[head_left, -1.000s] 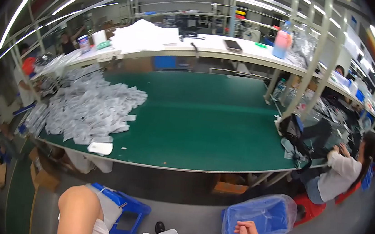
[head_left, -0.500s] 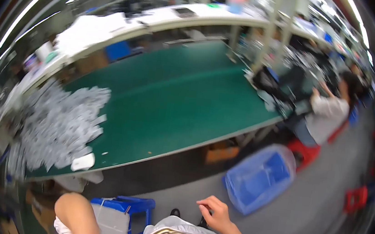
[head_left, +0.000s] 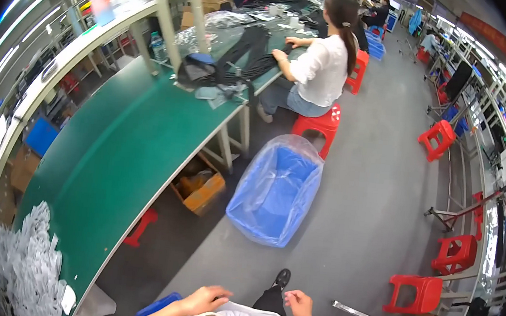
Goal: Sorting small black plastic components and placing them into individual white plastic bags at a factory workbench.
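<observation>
My left hand [head_left: 207,299] hangs in front of my waist, its fingers loosely stretched and slightly blurred, with nothing seen in it. To the right, my right hand [head_left: 300,304] is raised beside my body, fingers loosely bent and apart, and it too looks bare. Neither hand touches anything. Ahead on the floor stands a blue bin [head_left: 278,185] lined with a clear plastic bag; what is inside looks like bare lining. A green-topped table [head_left: 125,138] runs along my left, bearing a heap of grey-white strip-like pieces [head_left: 29,264] at its near end.
A person in a white top [head_left: 328,61] sits on a red stool [head_left: 321,125] at the table, handling black strap-like pieces [head_left: 248,56]. An open cardboard box [head_left: 203,193] sits under the table edge. Red stools [head_left: 414,293] and metal racks line the right.
My view has swung right, so the table and heap have moved left and the aisle shows. My left hand has come into view; one shoe now shows ahead on the floor.
</observation>
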{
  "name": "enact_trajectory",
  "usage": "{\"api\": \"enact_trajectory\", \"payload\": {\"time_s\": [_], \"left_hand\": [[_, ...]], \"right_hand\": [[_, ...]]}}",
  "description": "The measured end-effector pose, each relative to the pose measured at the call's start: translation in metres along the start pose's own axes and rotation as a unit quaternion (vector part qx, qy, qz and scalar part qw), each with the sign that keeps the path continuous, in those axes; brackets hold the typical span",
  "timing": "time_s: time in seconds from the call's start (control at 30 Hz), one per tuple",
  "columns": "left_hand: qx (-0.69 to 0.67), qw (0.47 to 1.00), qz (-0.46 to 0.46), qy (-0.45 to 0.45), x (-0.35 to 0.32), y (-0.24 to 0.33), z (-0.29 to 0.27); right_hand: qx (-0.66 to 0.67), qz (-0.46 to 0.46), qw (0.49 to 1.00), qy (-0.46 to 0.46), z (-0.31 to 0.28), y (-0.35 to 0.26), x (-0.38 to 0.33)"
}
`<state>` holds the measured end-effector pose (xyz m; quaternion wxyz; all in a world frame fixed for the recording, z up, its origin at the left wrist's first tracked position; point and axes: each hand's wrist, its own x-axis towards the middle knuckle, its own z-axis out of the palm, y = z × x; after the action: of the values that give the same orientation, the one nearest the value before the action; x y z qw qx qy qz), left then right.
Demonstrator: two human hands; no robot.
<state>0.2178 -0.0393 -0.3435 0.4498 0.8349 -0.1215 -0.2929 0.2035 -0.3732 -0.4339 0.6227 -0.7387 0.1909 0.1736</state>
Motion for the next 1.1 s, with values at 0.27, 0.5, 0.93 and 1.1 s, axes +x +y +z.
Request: {"api": "enact_trajectory", "payload": {"time_s": [0.27,0.5,0.93,1.1], "left_hand": [[-0.071,0.926,-0.321,0.184,-0.076,-0.166,0.106],[0.154,0.644,-0.723,0.195,-0.202,-0.232,0.085],[0.116,0.65,-0.743,0.108,-0.165,-0.278,0.049],[0.119,0.729,-0.669,0.088,-0.065,-0.268,-0.007]], "right_hand": [[-0.199,-0.074,0.977,-0.02,-0.014,0.052,0.209],[-0.286,0.041,0.951,0.113,0.022,0.153,0.433],[-0.176,0.059,0.946,0.265,0.036,0.276,0.531],[-0.154,0.087,0.954,0.242,-0.04,0.166,0.493]]}}
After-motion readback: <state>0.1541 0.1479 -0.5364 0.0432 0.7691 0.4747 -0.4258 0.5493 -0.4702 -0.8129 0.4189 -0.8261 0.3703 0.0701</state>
